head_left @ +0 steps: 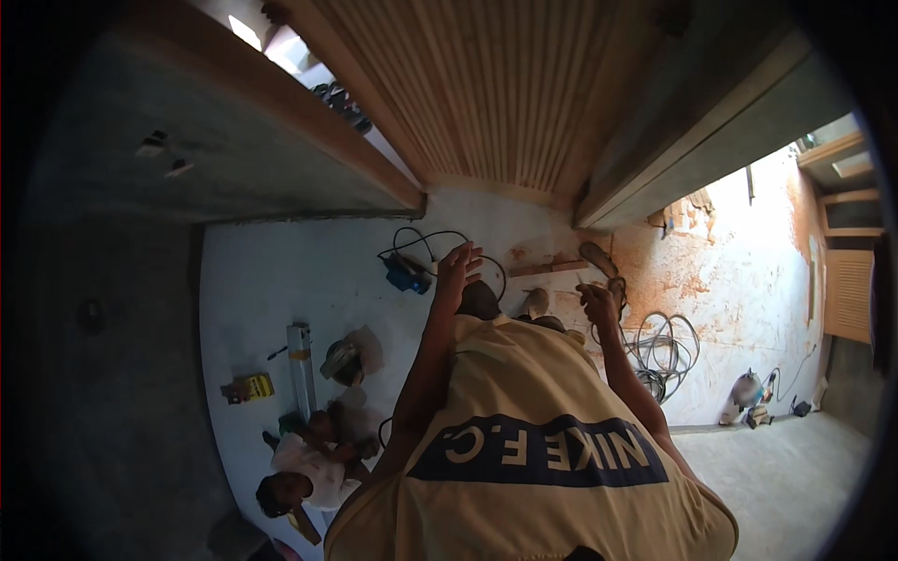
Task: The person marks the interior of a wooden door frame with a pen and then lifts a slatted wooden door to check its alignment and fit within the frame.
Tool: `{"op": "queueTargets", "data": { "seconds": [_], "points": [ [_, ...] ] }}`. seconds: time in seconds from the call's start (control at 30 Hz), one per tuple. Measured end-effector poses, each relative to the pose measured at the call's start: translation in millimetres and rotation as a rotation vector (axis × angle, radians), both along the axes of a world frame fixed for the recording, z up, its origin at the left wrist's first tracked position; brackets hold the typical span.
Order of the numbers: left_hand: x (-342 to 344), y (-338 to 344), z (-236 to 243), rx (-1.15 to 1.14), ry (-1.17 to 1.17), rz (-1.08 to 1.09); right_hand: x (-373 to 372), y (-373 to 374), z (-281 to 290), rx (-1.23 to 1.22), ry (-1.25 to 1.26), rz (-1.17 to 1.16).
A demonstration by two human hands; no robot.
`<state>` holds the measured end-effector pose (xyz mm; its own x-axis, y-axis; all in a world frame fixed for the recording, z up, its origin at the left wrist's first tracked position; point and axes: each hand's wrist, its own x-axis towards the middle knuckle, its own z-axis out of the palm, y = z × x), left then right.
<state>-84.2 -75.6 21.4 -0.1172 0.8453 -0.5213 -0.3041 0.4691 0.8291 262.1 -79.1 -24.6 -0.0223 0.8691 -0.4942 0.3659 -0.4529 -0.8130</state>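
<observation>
My left hand [456, 273] is raised in front of me, its fingers stretched out and nothing in it. Beyond it stands a slatted wooden door [496, 103] within a wooden frame. Just left of that hand, a blue power tool [406, 273] with a black cord lies on the pale floor covering. My right hand [600, 303] is held out with curled fingers. A small, thin, pale thing [581, 279] seems to stick out from them, too small to name. Behind this hand, in the picture, are sandals [599, 255] and a wooden strip [547, 268] on the floor.
A coiled cable [666, 353] lies to the right, and a round-bladed tool [746, 389] farther right. At the lower left a person [313, 458] sits near a long silver bar [301, 369], a yellow box [251, 387] and another tool [344, 362]. Grey walls [122, 187] flank the doorway.
</observation>
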Motion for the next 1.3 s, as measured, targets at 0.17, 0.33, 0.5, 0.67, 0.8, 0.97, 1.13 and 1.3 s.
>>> {"op": "queueTargets", "data": {
  "seconds": [0.17,0.33,0.5,0.67,0.8,0.97,1.13,1.3],
  "points": [
    [-24.6,-15.8,-6.7,-0.025,0.068,0.059,-5.3,-3.5,2.3,0.031,0.061,-0.114],
    [-41.7,-19.8,-19.2,-0.05,0.065,0.118,-11.0,-7.8,0.7,-0.014,0.051,-0.132],
    [-83.4,-38.0,-50.1,-0.07,0.019,0.205,-42.7,-13.7,-3.2,-0.04,0.003,-0.125],
    [-108.2,-54.6,-57.9,-0.175,0.116,0.215,-60.4,-25.7,-1.3,-0.091,-0.102,-0.125],
    [-130.0,-74.2,-74.5,-0.244,0.151,0.236,-63.5,-36.3,-13.8,-0.062,-0.113,-0.107],
    [-152.8,-104.2,-96.0,-0.329,0.195,0.214,-75.5,-51.7,-12.7,-0.071,-0.15,-0.106],
    [-163.8,-119.8,-112.5,-0.433,0.261,0.184,-72.4,-60.4,-14.9,-0.134,-0.18,-0.114],
    [-173.7,-134.6,-133.5,-0.424,0.355,0.057,-64.5,-71.4,-23.3,-0.175,-0.229,-0.16]
  ]
}}
